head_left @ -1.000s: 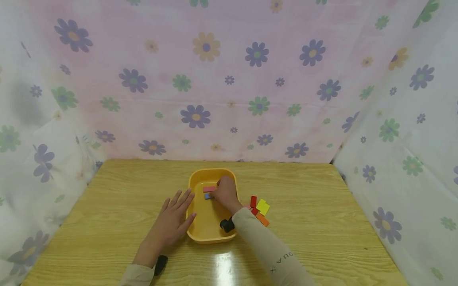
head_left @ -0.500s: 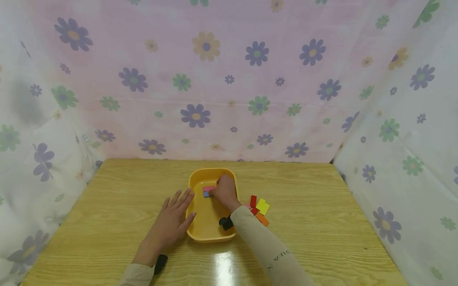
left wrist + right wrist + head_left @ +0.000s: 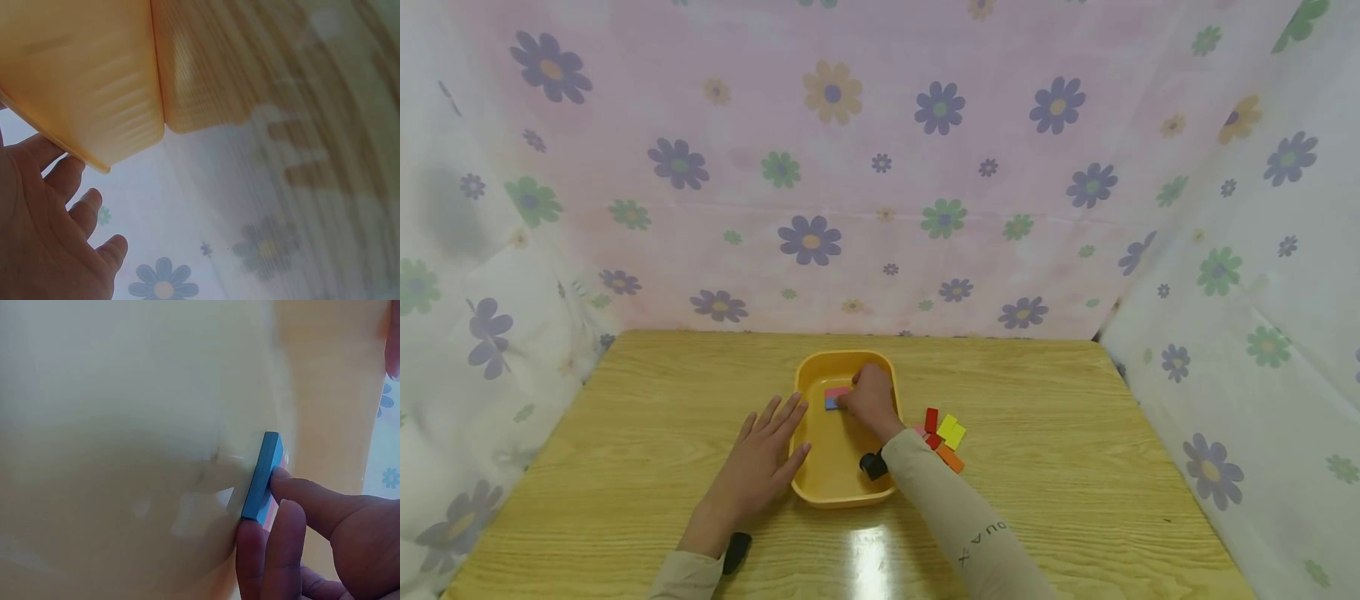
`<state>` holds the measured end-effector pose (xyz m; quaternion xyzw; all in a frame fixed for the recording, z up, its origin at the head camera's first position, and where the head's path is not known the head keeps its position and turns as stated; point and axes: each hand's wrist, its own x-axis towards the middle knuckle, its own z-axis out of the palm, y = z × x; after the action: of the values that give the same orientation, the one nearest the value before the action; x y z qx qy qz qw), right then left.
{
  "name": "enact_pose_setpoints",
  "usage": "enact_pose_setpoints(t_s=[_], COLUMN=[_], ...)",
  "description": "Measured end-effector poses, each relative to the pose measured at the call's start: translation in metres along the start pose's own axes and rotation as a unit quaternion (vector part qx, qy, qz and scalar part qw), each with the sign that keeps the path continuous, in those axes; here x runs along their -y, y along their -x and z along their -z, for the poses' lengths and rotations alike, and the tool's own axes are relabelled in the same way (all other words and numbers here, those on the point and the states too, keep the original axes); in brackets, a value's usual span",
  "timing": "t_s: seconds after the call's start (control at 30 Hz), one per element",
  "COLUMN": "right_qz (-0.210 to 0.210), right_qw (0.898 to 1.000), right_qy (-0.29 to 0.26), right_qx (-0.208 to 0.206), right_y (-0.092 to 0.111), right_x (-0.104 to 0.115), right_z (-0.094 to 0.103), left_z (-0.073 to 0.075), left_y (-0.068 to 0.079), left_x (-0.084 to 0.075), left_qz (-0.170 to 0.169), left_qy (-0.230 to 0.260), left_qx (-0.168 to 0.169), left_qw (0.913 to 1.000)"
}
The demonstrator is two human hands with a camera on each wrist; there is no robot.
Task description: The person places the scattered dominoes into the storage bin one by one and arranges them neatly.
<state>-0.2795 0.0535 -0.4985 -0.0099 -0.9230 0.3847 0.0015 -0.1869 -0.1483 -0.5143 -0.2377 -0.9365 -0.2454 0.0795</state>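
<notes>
Inside a yellow plastic tray (image 3: 842,503), my right hand (image 3: 874,402) holds a flat blue block (image 3: 260,480) between thumb and fingers. The thumb (image 3: 289,482) lies on the block's upper face, and a fingertip touches its near end. A pink block (image 3: 838,391) lies directly beyond the blue one, side against side; the hand covers the right ends of both. My left hand (image 3: 754,471) is at the tray's left side with fingers spread, its fingertips (image 3: 74,165) at the rim in the left wrist view.
Right of the tray, loose blocks lie on the wooden table: a red block (image 3: 932,419), yellow blocks (image 3: 952,432), an orange block (image 3: 951,458), and others partly behind the right sleeve. A floral curtain (image 3: 880,192) surrounds the table at the back and sides.
The right hand has slid the blue block a little away from me and slightly left, closing the gap to the pink block. The left hand stays where it was.
</notes>
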Motion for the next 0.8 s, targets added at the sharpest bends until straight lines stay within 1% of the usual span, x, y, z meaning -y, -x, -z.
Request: enact_pose_setpoints(t_s=[0.27, 0.43, 0.8], right_qz=[0.000, 0.003, 0.006], right_qw=[1.000, 1.000, 1.000], right_qy=[-0.003, -0.006, 0.006], right_qx=[0.001, -0.001, 0.007], right_y=[-0.0057, -0.0055, -0.0078], right_x=[-0.0033, -0.0039, -0.0043], right_z=[-0.0036, -0.0039, -0.0055], left_z=[0.0004, 0.0007, 0.0008], left_y=[-0.0006, -0.0004, -0.0002], left_x=[0.0003, -0.0002, -0.0002], left_qz=[-0.001, -0.001, 0.003], left_qy=[-0.001, 0.000, -0.001], left_qx=[0.002, 0.004, 0.005], left_qw=[1.0000, 1.0000, 1.0000])
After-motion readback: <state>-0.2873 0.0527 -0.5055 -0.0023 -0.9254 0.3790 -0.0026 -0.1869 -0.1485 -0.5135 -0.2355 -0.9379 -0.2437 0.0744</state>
